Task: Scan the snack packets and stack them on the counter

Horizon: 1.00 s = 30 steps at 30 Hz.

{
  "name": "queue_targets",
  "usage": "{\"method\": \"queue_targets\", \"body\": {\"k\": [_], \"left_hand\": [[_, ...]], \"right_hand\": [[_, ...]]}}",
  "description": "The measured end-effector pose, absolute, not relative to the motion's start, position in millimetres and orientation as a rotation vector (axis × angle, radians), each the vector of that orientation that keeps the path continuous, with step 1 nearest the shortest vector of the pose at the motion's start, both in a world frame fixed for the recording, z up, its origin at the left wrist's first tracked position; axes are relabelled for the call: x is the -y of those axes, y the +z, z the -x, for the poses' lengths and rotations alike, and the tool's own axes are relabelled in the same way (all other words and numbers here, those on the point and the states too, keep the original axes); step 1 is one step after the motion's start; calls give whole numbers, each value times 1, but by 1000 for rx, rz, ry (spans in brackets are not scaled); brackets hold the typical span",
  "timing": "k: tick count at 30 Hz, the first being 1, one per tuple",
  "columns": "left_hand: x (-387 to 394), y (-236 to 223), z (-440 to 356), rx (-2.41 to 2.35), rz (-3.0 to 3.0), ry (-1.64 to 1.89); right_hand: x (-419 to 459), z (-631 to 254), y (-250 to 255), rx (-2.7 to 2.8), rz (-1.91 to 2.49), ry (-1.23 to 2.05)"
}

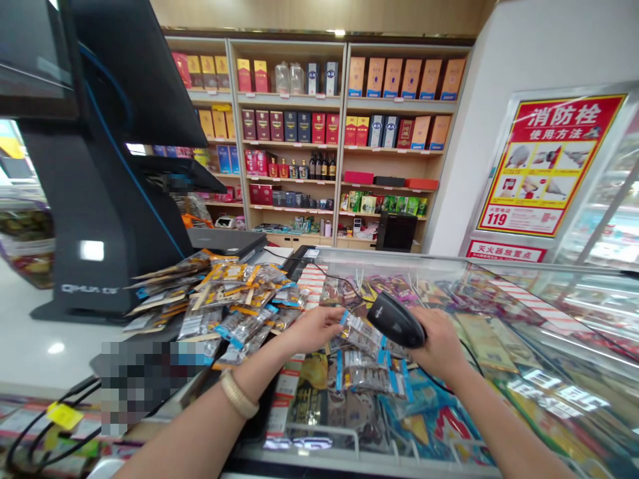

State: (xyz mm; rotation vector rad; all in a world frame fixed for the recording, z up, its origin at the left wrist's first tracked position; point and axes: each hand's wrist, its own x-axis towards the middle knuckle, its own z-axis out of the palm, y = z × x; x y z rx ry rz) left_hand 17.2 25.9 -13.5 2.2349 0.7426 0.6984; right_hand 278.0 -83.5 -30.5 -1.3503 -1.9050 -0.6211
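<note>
My right hand (439, 339) is wrapped round a black barcode scanner (397, 320), whose head tilts over the glass counter top. With pinched fingers, my left hand (319, 328) has the blue end of a small clear snack packet (365, 336). The scanner's head is just above and to the right of that packet. Below it, several similar blue-ended packets (367, 378) lie in a small heap on the glass. To the left of my left hand is a larger pile of packets (239, 293) with orange and blue ends.
A black checkout terminal (114, 199) stands at the left. Bagged goods show through the glass freezer top (449, 432). The scanner's cable (319, 269) trails across the glass. Shelves of boxes (289, 126) line the back wall; a red sign (552, 163) hangs at the right.
</note>
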Motion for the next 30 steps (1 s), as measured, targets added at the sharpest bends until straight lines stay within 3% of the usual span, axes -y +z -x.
{"method": "queue_targets", "body": {"k": [4,11,16,22,30], "left_hand": [[-28,-10,-12,-794,-2588,716],[-45,15,24,-1820,-2796,749],[-53,13,34,-2084,-2769,632],[-52,18,31,-1982,-2805,742],[-57,15,23,-1319,-2188,1508]], "right_hand": [[84,-278,-30,1903,1336,-655],[83,-279,-31,1917,1340,-656],[85,-276,-28,1913,1315,-689],[85,-273,-30,1899,1317,-672],[85,-272,-27,1897,1333,-639]]}}
